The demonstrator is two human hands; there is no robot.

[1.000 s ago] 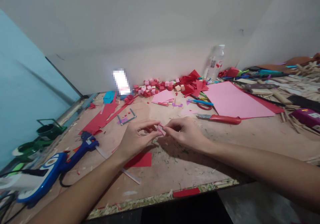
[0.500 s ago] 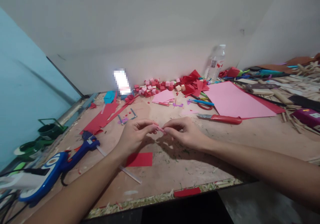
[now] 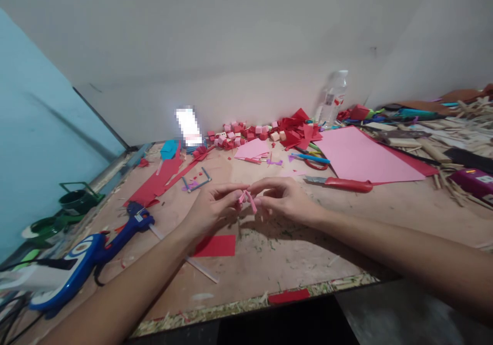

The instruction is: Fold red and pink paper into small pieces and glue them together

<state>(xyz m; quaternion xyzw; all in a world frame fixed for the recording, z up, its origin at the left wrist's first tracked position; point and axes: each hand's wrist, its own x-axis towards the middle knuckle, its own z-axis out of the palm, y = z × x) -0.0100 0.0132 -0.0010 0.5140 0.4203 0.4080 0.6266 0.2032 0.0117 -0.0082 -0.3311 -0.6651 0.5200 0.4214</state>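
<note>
Between my two hands is a small folded piece of pink paper (image 3: 252, 202), bent to a peak with its legs pointing down. My left hand (image 3: 215, 204) pinches its left side between thumb and fingers. On the other side my right hand (image 3: 287, 201) is closed on it, thumb in front and fingers behind. Both hands are raised a little over the wooden table, their shadow falling below. A red paper rectangle (image 3: 215, 246) lies beneath my left wrist. The fingertips partly hide the pink piece.
A blue glue gun (image 3: 129, 227) with a clear glue stick lies left. Behind are a bright phone (image 3: 188, 127), small paper cubes (image 3: 239, 132) and pink sheets (image 3: 370, 152). A red-handled knife (image 3: 346, 183), scissors (image 3: 318, 164) and a bottle (image 3: 335, 98) are to the right.
The pink paper, a narrow flat strip before, now shows as an opened, peaked fold. My fingers have shifted around it; the hands stay in nearly the same place.
</note>
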